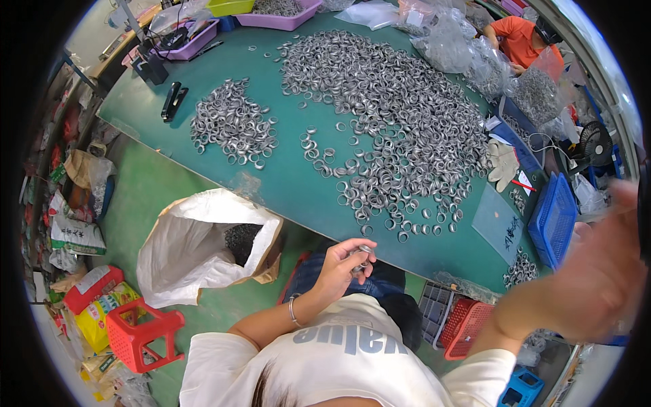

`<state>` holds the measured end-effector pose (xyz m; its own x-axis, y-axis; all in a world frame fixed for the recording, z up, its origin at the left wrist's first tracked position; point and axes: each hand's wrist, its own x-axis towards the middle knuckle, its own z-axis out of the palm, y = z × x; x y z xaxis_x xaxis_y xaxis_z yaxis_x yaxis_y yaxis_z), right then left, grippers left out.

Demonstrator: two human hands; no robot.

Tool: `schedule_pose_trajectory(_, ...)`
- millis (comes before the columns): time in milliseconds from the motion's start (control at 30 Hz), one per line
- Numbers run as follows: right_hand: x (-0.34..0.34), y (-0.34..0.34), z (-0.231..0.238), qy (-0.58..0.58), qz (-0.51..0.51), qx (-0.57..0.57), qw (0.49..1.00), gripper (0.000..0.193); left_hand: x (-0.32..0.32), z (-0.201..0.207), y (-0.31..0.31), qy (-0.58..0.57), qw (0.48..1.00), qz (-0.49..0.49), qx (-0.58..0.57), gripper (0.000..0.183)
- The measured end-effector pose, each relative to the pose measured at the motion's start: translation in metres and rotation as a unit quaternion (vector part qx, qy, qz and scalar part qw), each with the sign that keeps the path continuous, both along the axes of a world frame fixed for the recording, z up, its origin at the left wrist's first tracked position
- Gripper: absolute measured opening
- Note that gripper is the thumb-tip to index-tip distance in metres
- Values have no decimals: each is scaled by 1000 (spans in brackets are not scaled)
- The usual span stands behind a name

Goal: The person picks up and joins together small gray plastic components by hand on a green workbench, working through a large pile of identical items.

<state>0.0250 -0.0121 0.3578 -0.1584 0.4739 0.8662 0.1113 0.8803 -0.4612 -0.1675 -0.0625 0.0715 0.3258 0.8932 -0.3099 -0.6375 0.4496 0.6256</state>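
My left hand (pixel 337 270) is closed around a few metal rings (pixel 365 251) just off the table's near edge, above my lap. My right hand (pixel 586 271) is raised at the far right, close to the camera and smeared by motion; its fingers cannot be made out. A large heap of grey metal rings (pixel 393 95) spreads over the green table (pixel 285 190), with looser rings along its near side. To the left lies a smaller heap of the same rings (pixel 234 122). More rings (pixel 521 270) are gathered at the table's right corner.
A large white sack (pixel 183 254) with dark pieces inside stands open left of me. A black stapler (pixel 174 102) lies on the table. On the right are a glove (pixel 502 165), blue baskets (pixel 555 217) and a fan (pixel 595 141). Someone in orange (pixel 519 37) sits across the table.
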Motion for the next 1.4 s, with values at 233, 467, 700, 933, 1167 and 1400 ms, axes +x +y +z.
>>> schedule_pose_trajectory(233, -30, 34, -222, -195, -124, -322, 918, 21, 2, 1, 5, -66, 998, -9, -17, 23)
schedule_pose_trajectory(467, -45, 40, -278, -296, -246, -171, 907, 13, 5, -2, 12, -114, 986, -33, -118, 23)
schedule_pose_trajectory(700, -32, 29, -279, -106, -293, -291, 905, 6, 5, 4, 14, -48, 994, -10, -96, 24)
schedule_pose_trajectory(933, -33, 31, -289, -209, -278, -223, 911, 18, 19, 1, 17, -31, 991, -17, -127, 24)
schedule_pose_trajectory(1167, -28, 11, -274, 55, -145, -476, 866, 11, 23, -1, 23, 9, 998, 28, -48, 29)
schedule_pose_trajectory(1400, -40, -23, -278, 251, 38, -606, 753, 15, 35, 2, 23, 120, 989, 61, 61, 26)
